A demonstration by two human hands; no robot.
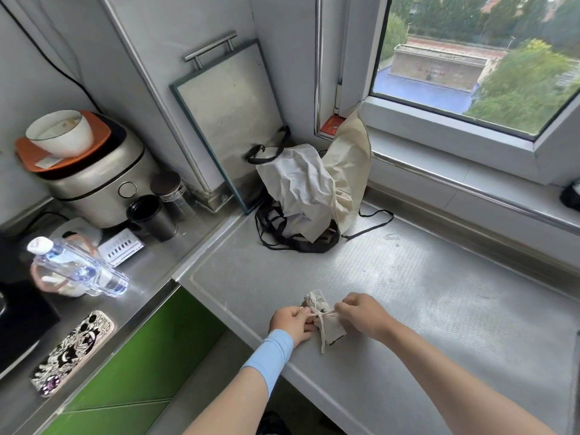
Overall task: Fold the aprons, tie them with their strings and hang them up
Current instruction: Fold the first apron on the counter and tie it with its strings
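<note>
A small folded cream apron bundle (pixel 326 321) lies on the steel counter (pixel 423 293) near its front edge. A cream string is knotted across the bundle. My left hand (pixel 290 323) pinches the string's left end and my right hand (pixel 365 312) pinches its right end, both pulled taut away from the knot. A loose string tail hangs off the bundle toward me. Farther back, by the corner, a heap of unfolded aprons (pixel 314 189) in white and cream lies crumpled with black straps (pixel 295 240) spilling around it.
A framed board with a handle (pixel 226 120) leans against the wall behind the heap. To the left stand a rice cooker (pixel 94 180) with a bowl on top, dark cups (pixel 153 218), a water bottle (pixel 75 268) and a phone (pixel 72 353). A window sill (pixel 470 171) runs along the right.
</note>
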